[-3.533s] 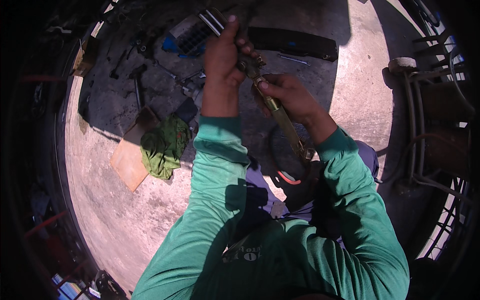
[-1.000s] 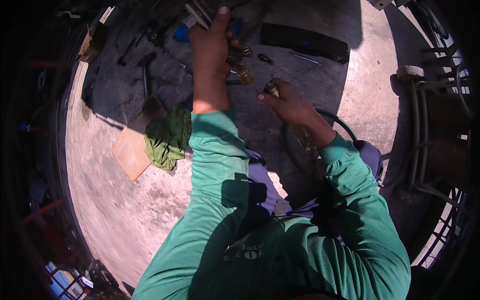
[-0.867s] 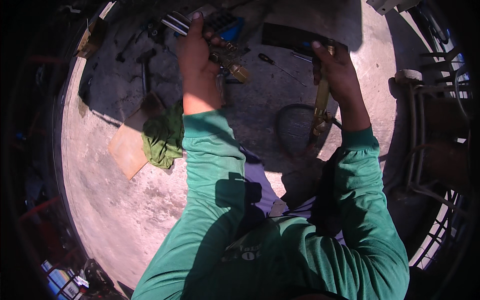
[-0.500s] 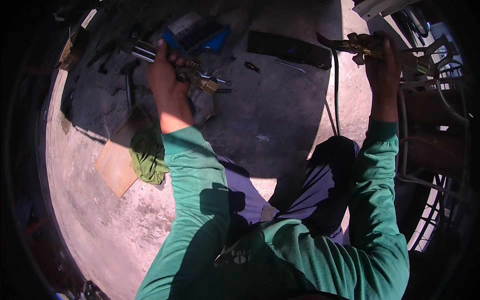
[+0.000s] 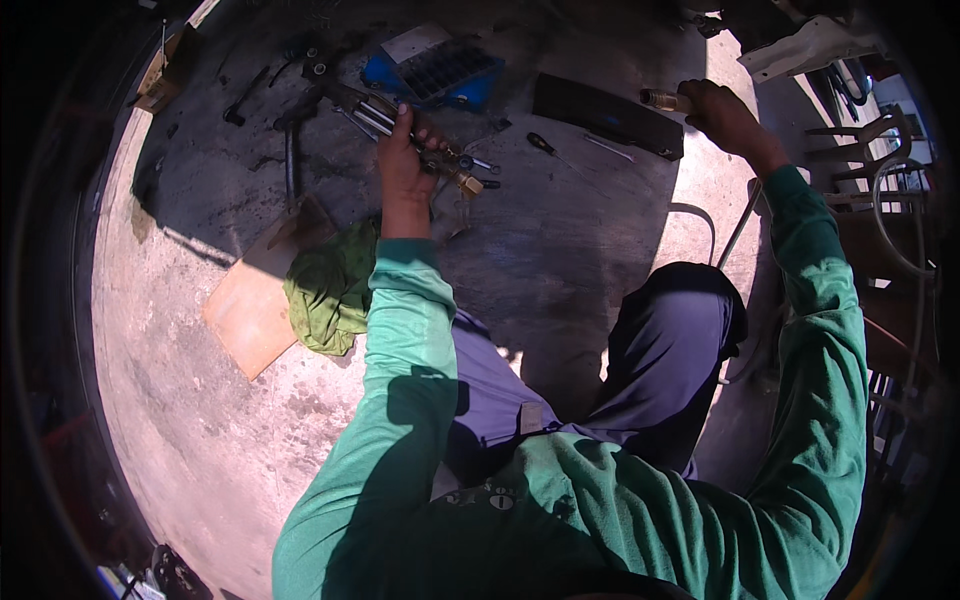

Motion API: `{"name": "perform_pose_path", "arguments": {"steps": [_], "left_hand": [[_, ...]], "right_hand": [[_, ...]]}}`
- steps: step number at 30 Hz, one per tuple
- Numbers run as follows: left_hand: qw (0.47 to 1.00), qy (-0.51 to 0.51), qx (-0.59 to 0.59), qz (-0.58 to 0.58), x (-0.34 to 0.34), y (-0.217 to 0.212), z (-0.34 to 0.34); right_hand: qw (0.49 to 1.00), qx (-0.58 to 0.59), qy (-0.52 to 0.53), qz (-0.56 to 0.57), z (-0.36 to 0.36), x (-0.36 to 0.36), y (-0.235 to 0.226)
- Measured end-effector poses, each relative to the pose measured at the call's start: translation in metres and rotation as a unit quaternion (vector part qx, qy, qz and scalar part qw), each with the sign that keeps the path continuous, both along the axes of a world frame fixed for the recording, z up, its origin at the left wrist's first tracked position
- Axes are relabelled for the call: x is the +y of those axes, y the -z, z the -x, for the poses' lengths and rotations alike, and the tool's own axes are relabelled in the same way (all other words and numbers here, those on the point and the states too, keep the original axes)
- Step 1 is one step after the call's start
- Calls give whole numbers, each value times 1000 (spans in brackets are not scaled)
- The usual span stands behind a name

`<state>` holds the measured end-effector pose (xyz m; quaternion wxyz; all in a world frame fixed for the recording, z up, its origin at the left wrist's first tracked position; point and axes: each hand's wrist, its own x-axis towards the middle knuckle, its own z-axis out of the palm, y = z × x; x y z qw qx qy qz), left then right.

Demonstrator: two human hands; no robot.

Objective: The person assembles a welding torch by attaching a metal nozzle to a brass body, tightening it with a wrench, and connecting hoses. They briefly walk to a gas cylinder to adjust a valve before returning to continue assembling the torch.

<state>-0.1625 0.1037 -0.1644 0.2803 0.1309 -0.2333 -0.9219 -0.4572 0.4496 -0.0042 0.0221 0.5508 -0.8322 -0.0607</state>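
Note:
My left hand (image 5: 408, 168) is wrapped round a metal torch-like tool with parallel silver tubes (image 5: 374, 116) pointing up and left. Small valves and a brass hex nut (image 5: 469, 184) stick out on the other side of the fist, above the dark floor. Away to the right, my right hand (image 5: 730, 118) grips a brass cylindrical fitting (image 5: 661, 100), its end pointing left. The rest of that fitting is hidden by the fingers. Beneath it lies a long dark block (image 5: 606, 116). A screwdriver (image 5: 541, 143) and a wrench (image 5: 610, 148) lie between the two hands.
Beyond my left hand stands a blue compartment case (image 5: 470, 90). A hammer (image 5: 291, 165), a tan board (image 5: 250, 315) and a green cloth (image 5: 328, 295) lie on the left. Hoses (image 5: 740, 228) curve by my right knee. Far right are a chair (image 5: 868, 140) and metal frames.
My right hand has turned over, so the brass piece shows only its end. The view has shifted, moving the left hand and floor tools rightward. Both holds are kept.

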Motion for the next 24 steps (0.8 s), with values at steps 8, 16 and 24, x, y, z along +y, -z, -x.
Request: {"name": "perform_pose_path", "arguments": {"steps": [8, 16, 24], "left_hand": [[969, 32, -88, -230, 5, 118, -55], [975, -63, -127, -174, -31, 96, -99], [991, -48, -41, -119, -42, 81, -123]], "right_hand": [[996, 63, 67, 22, -1, -20, 105], [990, 35, 133, 38, 65, -94, 210], [990, -46, 127, 33, 105, -130, 265]]}}
